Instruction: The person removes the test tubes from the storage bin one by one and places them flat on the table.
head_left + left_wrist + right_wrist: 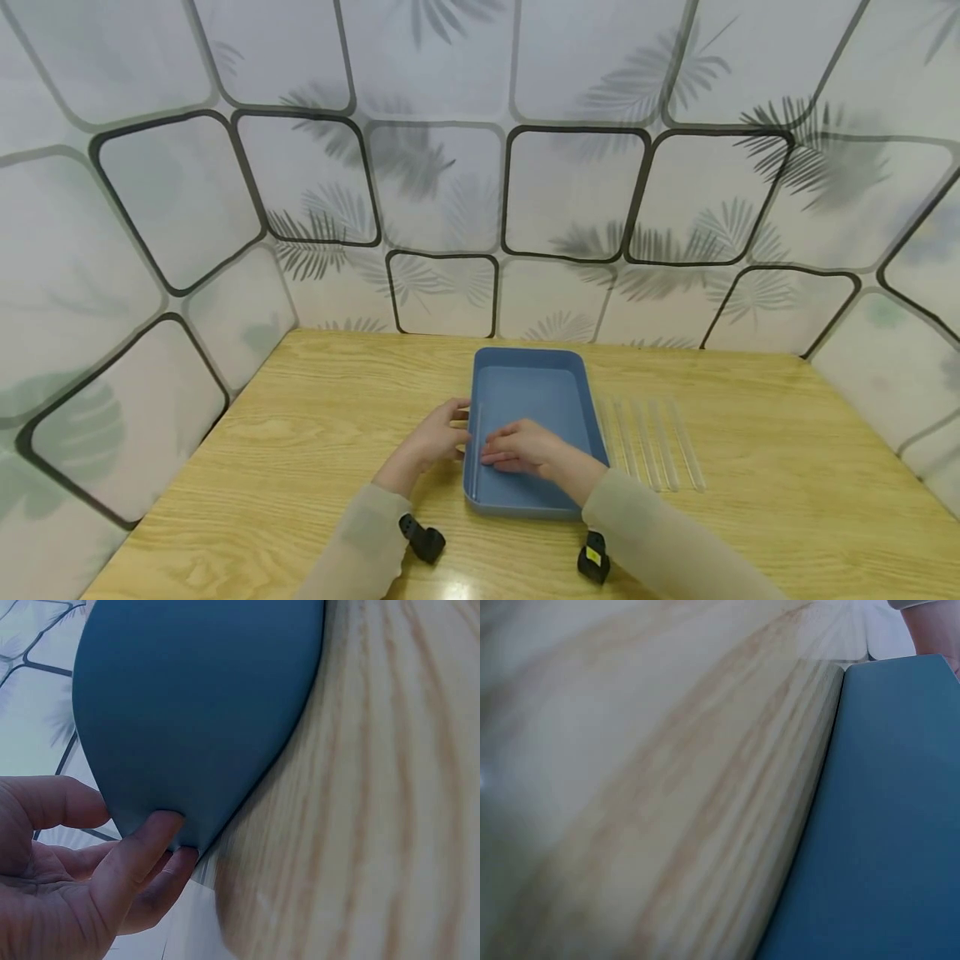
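A blue rectangular tray point(536, 392) lies on the wooden table in the head view. Inside it, a thin clear tube or rod point(478, 442) runs along the left wall. My left hand point(431, 437) is at the tray's left side; in the left wrist view its fingertips point(161, 825) touch the outer wall, fingers mostly extended. Over the tray floor, my right hand point(528, 450) reaches in from the right, fingers extended with their tips close beside the clear tube. The right wrist view catches the tray's outer wall point(885, 817), and the right hand is hidden there.
Several similar clear tubes point(660, 442) lie side by side on the table, right of the tray. Black wrist cameras hang under both sleeves, such as the left one point(423, 540). A patterned curtain point(442, 192) stands behind the table point(337, 400) and along its sides.
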`<state>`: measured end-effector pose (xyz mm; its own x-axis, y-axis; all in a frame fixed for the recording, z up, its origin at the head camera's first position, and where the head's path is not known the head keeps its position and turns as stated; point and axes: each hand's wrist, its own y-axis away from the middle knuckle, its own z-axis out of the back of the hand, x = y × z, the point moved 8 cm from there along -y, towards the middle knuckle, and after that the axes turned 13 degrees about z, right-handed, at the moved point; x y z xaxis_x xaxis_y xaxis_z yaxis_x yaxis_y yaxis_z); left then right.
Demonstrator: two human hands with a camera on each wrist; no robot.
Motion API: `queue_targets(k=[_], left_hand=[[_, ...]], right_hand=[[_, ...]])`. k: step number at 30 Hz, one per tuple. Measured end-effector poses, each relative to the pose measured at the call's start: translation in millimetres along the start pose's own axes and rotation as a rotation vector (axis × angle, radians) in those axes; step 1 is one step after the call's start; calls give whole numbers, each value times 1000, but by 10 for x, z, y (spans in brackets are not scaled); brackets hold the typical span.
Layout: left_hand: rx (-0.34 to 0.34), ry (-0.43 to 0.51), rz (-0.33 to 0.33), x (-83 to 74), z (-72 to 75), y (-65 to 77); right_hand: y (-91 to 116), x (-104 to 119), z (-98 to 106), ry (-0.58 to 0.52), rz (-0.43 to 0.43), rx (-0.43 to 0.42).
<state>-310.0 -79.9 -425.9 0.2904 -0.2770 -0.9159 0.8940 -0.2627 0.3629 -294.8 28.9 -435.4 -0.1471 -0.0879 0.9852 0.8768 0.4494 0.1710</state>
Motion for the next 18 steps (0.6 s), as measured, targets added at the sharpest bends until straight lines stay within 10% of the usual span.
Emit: queue_targets(k=[18], left_hand=[[-6, -10, -6, -11, 1, 24]], right_hand=[[-66, -63, 10, 47, 1, -18]])
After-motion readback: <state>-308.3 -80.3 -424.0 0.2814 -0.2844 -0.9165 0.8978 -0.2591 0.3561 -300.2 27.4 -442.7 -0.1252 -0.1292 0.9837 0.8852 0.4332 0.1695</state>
